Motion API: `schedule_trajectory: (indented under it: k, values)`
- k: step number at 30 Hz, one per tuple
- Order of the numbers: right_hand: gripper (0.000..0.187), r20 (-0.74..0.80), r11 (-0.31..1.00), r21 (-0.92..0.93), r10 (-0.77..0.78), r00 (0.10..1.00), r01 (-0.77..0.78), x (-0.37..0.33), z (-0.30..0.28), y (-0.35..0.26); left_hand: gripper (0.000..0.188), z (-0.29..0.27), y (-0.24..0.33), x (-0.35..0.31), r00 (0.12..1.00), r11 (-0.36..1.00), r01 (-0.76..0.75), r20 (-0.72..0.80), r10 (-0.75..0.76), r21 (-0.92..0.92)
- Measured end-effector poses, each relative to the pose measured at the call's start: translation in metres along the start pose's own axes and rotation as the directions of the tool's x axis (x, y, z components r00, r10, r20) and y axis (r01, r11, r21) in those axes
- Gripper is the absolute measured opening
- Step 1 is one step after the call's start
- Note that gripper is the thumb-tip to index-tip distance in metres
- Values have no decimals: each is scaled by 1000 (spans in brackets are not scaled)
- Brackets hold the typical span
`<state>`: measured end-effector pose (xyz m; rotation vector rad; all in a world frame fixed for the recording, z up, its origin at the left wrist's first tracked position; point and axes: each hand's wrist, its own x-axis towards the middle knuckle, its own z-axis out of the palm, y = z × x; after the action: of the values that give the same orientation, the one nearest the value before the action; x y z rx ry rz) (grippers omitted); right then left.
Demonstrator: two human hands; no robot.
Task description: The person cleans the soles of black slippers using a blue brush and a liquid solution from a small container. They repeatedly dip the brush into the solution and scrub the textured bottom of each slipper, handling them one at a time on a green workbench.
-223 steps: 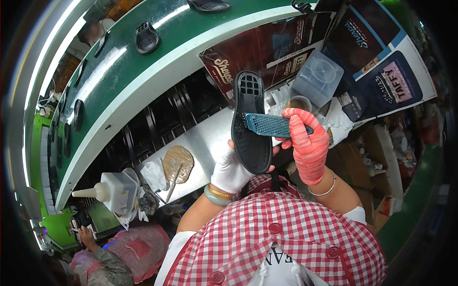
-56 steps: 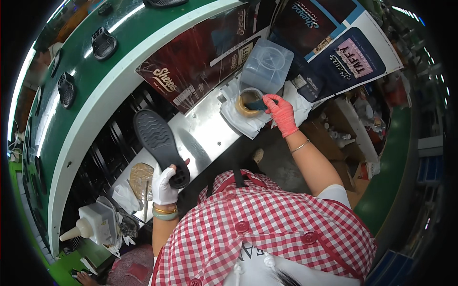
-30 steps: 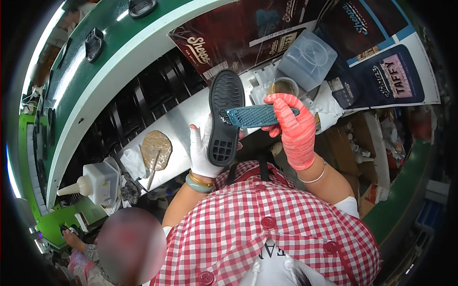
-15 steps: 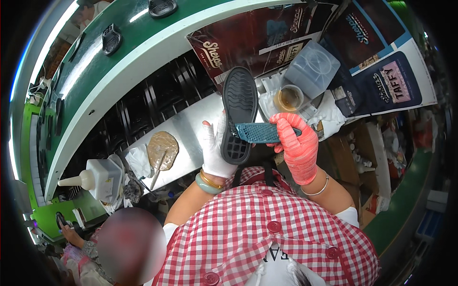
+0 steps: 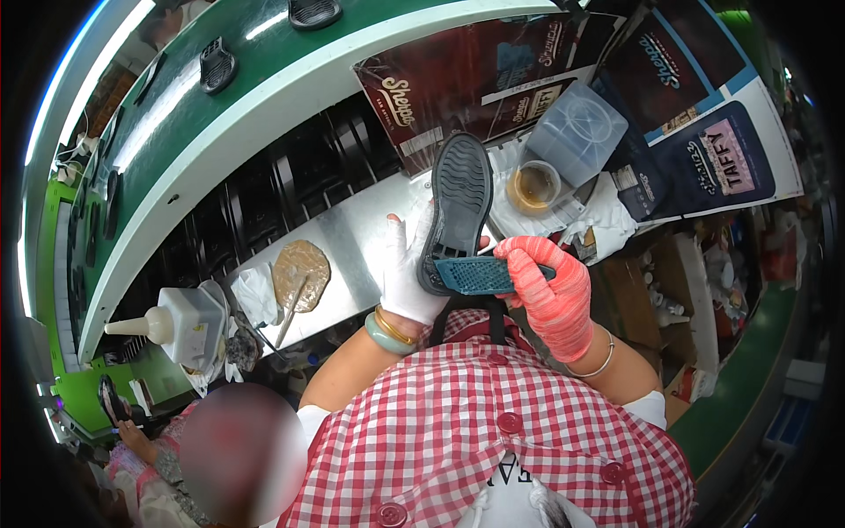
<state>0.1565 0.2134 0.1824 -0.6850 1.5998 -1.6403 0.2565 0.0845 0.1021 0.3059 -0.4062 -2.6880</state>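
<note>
Black shoe sole propped in my left hand, teal textured strip in my right hand.
The sole is raised beside the near edge of the metal desk, wavy-ridged face up, narrower end closest to me. My white-gloved left hand grips it from beneath, with a fingertip showing at its right edge; my coral-gloved right hand is closed on the strip's right end. The strip's other end lies across the sole's narrower end, apparently touching. As I judge it, this goes best with the sole braced firmly, the strip laid flat, the pressure light and even, and all 10 fingertips off the worked face. The clear cup stands within easy reach beyond my right hand.
</note>
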Motion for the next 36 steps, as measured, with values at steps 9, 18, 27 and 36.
schedule_trajectory:
  k: [9, 18, 27, 36]
  values:
    - [24, 283, 971, -226, 137, 949, -72, 23, -15, -32, 79, 4, 9, -5, 948, 944, 314, -26, -318, -101]
    - [25, 381, 878, -383, 433, 817, -287, 51, -5, -54, 87, -9, 16, -3, 837, 822, 540, -11, -548, 181]
    - [23, 450, 875, -415, 437, 779, -251, 61, 8, -51, 80, -8, 22, 2, 764, 704, 631, -106, -636, 324]
    - [24, 479, 868, -437, 446, 756, -236, 68, -4, -44, 95, -25, 33, 6, 684, 655, 716, -56, -727, 241]
